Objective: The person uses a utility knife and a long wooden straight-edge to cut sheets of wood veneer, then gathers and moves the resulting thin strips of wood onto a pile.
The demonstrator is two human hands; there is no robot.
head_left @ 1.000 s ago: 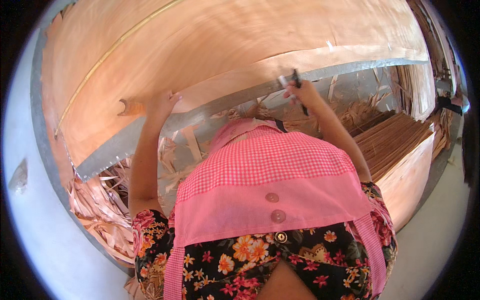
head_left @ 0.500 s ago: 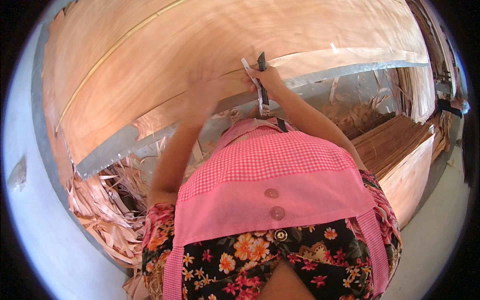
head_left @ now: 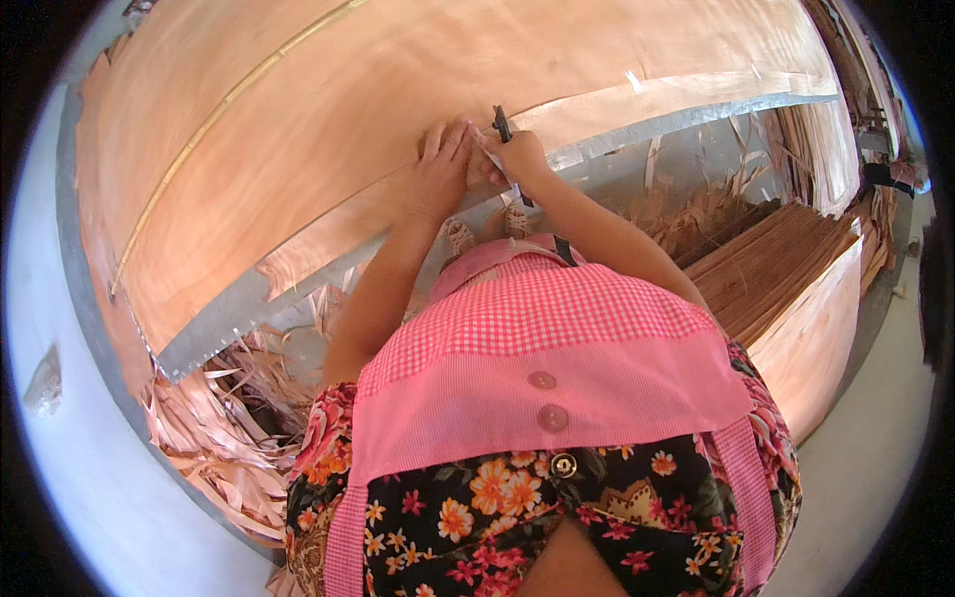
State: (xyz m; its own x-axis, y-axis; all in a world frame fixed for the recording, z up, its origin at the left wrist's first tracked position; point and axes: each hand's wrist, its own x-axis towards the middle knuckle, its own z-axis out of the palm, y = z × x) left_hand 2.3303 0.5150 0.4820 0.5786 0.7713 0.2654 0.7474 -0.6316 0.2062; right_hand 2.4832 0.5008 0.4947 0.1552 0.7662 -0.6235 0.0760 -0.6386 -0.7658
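Note:
A wide sheet of pale reddish wood veneer [head_left: 328,129] covers the worktop before me. My left hand [head_left: 443,169] rests on it near its front edge, fingers stretched and slightly apart. Close beside it, my right hand [head_left: 519,159] is closed around a slim black-handled tool [head_left: 501,123], its kind not clear. A narrow white strip [head_left: 487,149] runs along the right fingers, between the two hands. The left fingertips are close to that strip; whether they touch it I cannot tell.
A thin yellowish rod [head_left: 214,114] lies across the veneer on the left. The worktop's grey metal edge [head_left: 214,338] runs along the front. Torn veneer scraps [head_left: 214,428] pile up below at left. Stacked veneer sheets [head_left: 771,264] stand at right.
My left hand, blurred before, has moved right and settled beside the right hand. The right hand has shifted slightly left with the black-handled tool and white strip.

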